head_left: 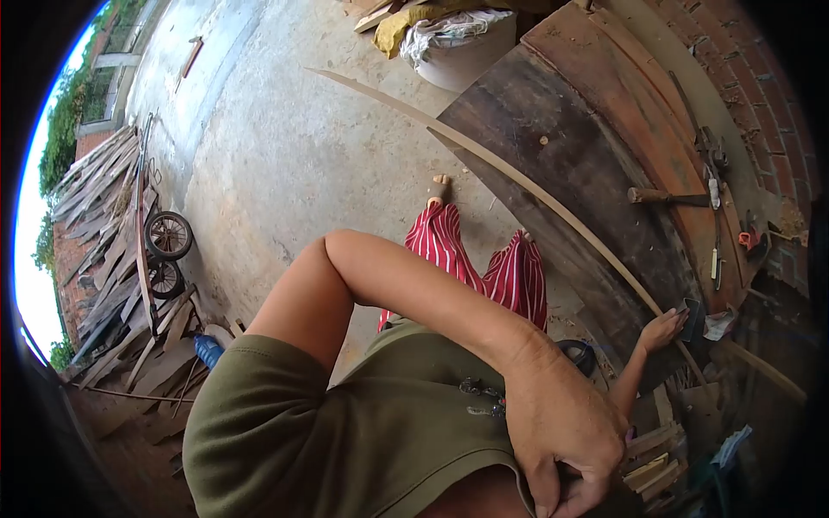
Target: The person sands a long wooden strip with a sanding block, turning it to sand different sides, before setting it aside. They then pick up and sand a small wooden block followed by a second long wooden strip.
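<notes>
- Head view: the left hand (566, 432) has its fingers curled in against the olive shirt (345, 432); I see nothing in it.
- The right hand (663, 328) touches a dark block (692, 318) on the thin wooden strip (535, 186); I cannot tell its grip.

A long wood strip (518, 179) lies across the board (553, 129), the hammer (669, 198) on the plank (622, 86) behind it, and the wheels (168, 236) far to the left.
</notes>
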Action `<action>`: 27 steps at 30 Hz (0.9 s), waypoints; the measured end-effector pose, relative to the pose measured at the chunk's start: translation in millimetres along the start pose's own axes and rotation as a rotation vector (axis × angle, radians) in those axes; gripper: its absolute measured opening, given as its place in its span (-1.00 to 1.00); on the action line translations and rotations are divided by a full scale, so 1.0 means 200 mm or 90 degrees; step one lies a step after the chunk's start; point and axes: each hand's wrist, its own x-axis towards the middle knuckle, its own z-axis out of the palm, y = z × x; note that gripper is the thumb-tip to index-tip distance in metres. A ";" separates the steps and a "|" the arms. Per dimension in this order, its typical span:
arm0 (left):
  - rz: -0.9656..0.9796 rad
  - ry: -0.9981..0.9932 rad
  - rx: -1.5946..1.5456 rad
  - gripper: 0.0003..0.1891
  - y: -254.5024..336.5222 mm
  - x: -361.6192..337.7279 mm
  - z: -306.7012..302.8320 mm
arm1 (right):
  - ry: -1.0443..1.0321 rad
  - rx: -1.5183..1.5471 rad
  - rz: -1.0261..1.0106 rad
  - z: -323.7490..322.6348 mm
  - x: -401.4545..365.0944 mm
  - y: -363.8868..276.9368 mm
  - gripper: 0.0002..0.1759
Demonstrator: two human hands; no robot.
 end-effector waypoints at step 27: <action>-0.185 0.901 0.233 -0.71 0.77 -1.65 -0.37 | -0.022 0.177 -0.036 0.03 -0.50 -1.55 -0.47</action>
